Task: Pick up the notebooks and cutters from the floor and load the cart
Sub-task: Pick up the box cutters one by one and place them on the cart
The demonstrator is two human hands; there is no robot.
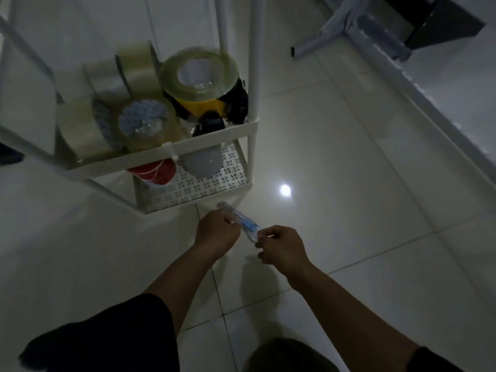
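Both hands grip one blue cutter [243, 224] in clear packaging above the tiled floor [362, 210]: left hand [216, 232] closed on its upper end, right hand [281, 248] pinching the lower. It hangs just before the white cart [214, 138], beside the bottom shelf.

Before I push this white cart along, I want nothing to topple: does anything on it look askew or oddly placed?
Yes. On the white cart's upper shelf, the big clear tape roll sits tilted atop the yellow-and-black tape dispenser, not flat. The other clear tape rolls lean against each other on edge. Nothing looks spilled or damaged.
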